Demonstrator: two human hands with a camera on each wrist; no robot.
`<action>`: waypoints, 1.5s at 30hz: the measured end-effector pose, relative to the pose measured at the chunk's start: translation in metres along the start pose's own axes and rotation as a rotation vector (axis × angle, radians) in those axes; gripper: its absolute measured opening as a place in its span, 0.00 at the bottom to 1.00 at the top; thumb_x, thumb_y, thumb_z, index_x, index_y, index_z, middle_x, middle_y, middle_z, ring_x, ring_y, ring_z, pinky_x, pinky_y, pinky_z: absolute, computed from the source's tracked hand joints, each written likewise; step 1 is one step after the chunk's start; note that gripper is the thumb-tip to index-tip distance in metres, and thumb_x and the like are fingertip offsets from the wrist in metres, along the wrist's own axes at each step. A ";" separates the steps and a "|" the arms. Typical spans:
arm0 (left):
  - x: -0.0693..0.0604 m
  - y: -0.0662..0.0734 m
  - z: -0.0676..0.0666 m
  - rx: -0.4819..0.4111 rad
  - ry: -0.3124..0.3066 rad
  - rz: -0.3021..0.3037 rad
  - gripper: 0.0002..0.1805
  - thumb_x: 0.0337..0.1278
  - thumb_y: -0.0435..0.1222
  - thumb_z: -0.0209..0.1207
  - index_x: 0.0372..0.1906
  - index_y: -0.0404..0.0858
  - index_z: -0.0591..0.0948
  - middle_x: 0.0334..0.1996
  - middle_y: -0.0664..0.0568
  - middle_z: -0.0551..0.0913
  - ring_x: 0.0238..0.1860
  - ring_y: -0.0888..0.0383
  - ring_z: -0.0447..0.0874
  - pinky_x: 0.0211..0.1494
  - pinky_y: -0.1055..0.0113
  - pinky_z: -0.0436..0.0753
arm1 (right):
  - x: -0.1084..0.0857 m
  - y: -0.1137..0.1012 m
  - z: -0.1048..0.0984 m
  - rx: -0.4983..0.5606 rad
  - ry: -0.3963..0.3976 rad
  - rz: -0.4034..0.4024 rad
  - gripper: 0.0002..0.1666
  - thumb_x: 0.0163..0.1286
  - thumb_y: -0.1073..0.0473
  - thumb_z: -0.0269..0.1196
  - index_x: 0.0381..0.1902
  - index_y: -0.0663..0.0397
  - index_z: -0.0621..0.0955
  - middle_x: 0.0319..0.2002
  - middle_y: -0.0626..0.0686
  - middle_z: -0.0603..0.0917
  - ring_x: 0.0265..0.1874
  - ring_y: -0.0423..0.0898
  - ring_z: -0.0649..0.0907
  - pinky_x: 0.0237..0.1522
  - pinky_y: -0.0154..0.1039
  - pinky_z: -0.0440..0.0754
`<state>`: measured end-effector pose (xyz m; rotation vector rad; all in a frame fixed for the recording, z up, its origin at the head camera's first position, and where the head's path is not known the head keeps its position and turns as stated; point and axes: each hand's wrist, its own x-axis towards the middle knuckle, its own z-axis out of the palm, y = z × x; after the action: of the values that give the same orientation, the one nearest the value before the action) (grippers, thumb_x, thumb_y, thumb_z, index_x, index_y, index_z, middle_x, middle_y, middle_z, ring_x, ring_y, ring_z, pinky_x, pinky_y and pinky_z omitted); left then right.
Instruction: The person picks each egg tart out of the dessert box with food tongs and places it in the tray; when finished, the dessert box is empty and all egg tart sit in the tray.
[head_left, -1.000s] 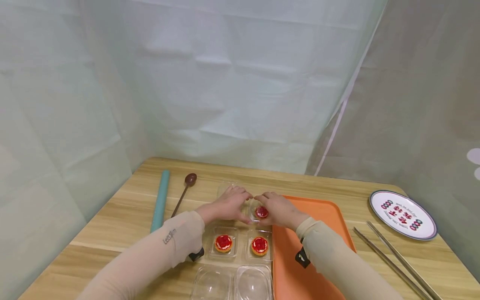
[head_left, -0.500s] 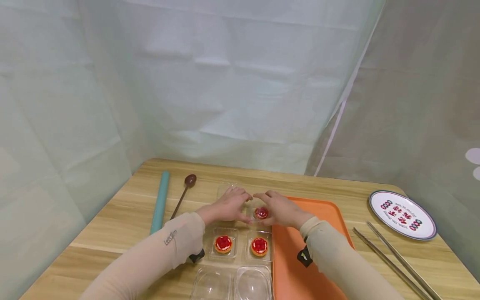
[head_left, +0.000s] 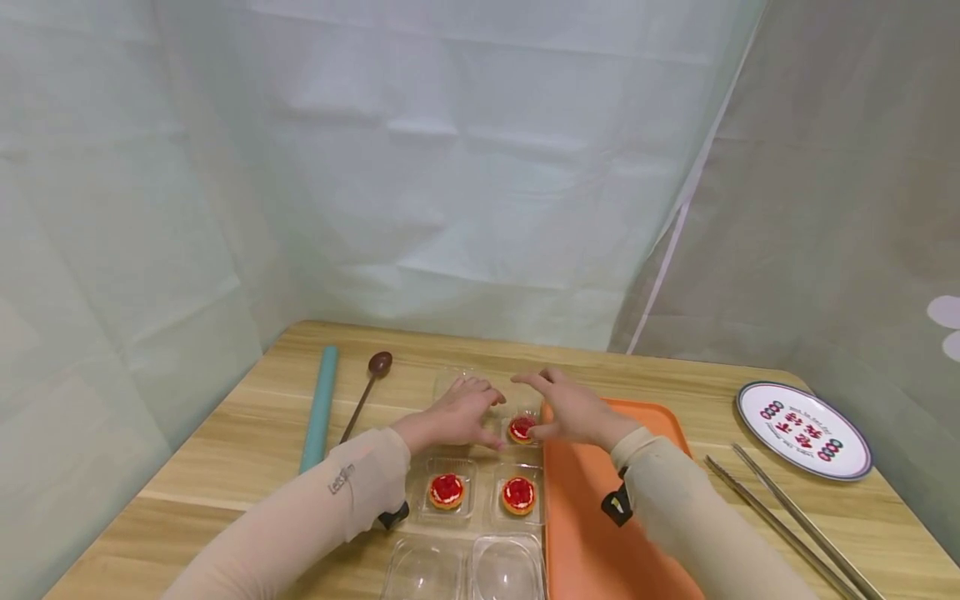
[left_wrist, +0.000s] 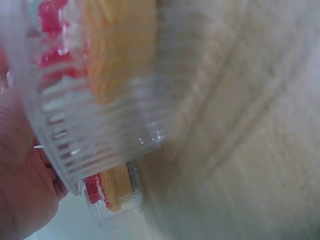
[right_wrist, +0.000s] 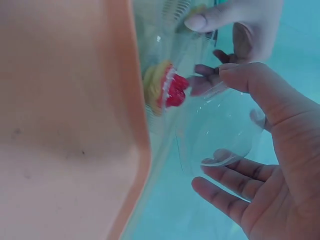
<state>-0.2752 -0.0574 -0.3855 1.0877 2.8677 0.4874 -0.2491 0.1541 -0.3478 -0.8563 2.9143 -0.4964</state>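
My right hand holds a clear domed plastic lid between thumb and fingers. The lid is beside a red-topped tart in a clear container, the back right one. Across that tart, my left hand has its thumb extended and its fingers loosely bent, gripping nothing that shows. Nearer the front, two more red-topped tarts, a left one and a right one, sit in clear boxes. The left wrist view has a ribbed clear container with a tart close up, beside part of my left palm.
Clear domed plastic pieces lie at the front. An orange tray borders the containers on the right. Metal tongs and a white plate are farther right. A teal stick and brown spoon lie left.
My right hand has moved up and right, away from the back right tart, which now shows more of its red top. My left hand has stayed about where it was.
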 end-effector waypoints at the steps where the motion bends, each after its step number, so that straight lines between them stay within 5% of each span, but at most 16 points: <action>1: 0.000 0.000 0.000 -0.001 0.001 0.000 0.38 0.40 0.54 0.72 0.55 0.36 0.78 0.49 0.47 0.79 0.57 0.49 0.71 0.68 0.50 0.64 | 0.000 0.000 -0.001 0.004 0.009 0.008 0.47 0.56 0.53 0.71 0.70 0.41 0.63 0.58 0.60 0.72 0.28 0.43 0.77 0.32 0.39 0.79; 8: 0.000 -0.002 0.002 -0.016 -0.010 -0.014 0.38 0.41 0.54 0.71 0.56 0.37 0.77 0.51 0.48 0.79 0.59 0.49 0.70 0.72 0.50 0.61 | 0.005 0.004 -0.009 0.051 0.068 0.031 0.47 0.56 0.52 0.71 0.70 0.49 0.62 0.62 0.62 0.70 0.42 0.56 0.82 0.45 0.50 0.83; 15: 0.000 -0.001 0.003 -0.037 -0.007 -0.014 0.37 0.41 0.53 0.72 0.56 0.36 0.77 0.50 0.47 0.80 0.58 0.48 0.71 0.72 0.49 0.61 | 0.013 0.012 -0.011 0.057 0.155 -0.008 0.47 0.55 0.52 0.72 0.67 0.55 0.62 0.59 0.64 0.73 0.53 0.58 0.79 0.52 0.53 0.81; 34: -0.003 -0.002 0.003 -0.048 -0.017 -0.043 0.37 0.41 0.52 0.72 0.56 0.36 0.77 0.48 0.49 0.80 0.57 0.50 0.72 0.72 0.48 0.61 | 0.044 0.036 0.012 0.231 0.228 0.114 0.45 0.55 0.57 0.73 0.65 0.59 0.62 0.63 0.64 0.71 0.57 0.60 0.77 0.57 0.56 0.78; 45: 0.000 0.001 0.002 -0.017 -0.025 -0.032 0.37 0.42 0.54 0.71 0.56 0.37 0.76 0.49 0.49 0.80 0.58 0.50 0.71 0.73 0.50 0.60 | 0.045 0.045 0.027 0.314 0.183 0.230 0.44 0.57 0.52 0.72 0.66 0.54 0.62 0.66 0.60 0.70 0.61 0.59 0.75 0.59 0.56 0.76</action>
<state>-0.2740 -0.0562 -0.3866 1.0362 2.8494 0.4929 -0.3066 0.1579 -0.3868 -0.4508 2.9216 -1.0216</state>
